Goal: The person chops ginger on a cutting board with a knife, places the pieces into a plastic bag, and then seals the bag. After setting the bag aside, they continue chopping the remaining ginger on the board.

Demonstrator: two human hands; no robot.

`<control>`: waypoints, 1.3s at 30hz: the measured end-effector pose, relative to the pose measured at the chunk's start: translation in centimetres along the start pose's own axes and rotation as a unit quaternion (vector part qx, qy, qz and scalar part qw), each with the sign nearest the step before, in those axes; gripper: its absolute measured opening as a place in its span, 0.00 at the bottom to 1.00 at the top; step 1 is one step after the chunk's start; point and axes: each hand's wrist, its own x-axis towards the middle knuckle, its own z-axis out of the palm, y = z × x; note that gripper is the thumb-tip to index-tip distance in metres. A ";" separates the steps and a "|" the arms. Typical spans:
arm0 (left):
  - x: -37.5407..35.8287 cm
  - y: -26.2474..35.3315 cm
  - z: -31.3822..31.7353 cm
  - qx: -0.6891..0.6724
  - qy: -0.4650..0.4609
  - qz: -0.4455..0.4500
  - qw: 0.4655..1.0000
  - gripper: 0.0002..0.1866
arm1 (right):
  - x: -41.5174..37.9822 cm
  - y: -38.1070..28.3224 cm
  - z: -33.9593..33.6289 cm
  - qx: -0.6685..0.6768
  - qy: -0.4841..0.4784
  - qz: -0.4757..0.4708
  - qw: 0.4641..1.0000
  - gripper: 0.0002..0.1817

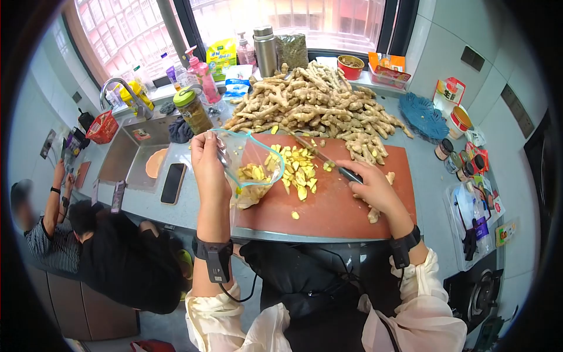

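Note:
My left hand (209, 167) is closed on the rim of a clear zip bag (243, 141) with a light-blue edge. The bag's mouth faces the cutting board, and pieces of ginger lie inside it. My right hand (370, 186) grips the dark handle of a knife (319, 154), its blade angled left over the board beside the cut pieces. Sliced ginger (298, 167) is heaped on the reddish-brown cutting board (346, 208) next to the bag's opening. A large pile of whole ginger roots (316, 97) covers the counter behind the board.
A phone (173, 183) lies left of the board, near the sink (126, 154). A lidded jar (192, 110), a steel thermos (265, 51) and bottles stand behind. To the right are a blue dish (423, 116) and small jars (453, 162). Two people are at the far left.

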 end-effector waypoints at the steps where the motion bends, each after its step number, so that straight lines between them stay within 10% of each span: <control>1: -0.1 0.2 -0.2 0.001 0.002 0.001 1.000 0.07 | -0.2 0.0 -0.2 0.000 -0.002 -0.002 1.000 0.34; 24: -0.9 -0.4 -2.3 -0.010 0.025 -0.002 1.000 0.08 | 1.4 0.2 -1.8 -0.010 -0.091 -0.123 0.988 0.24; 26: -1.2 -1.5 -2.4 -0.001 0.019 -0.006 1.000 0.09 | -0.8 -1.0 -2.4 0.205 -0.069 0.046 0.975 0.27; 39: -4.0 -10.3 -2.5 0.107 -0.040 -0.128 0.985 0.17 | -11.3 3.6 4.1 0.330 0.162 0.151 0.918 0.26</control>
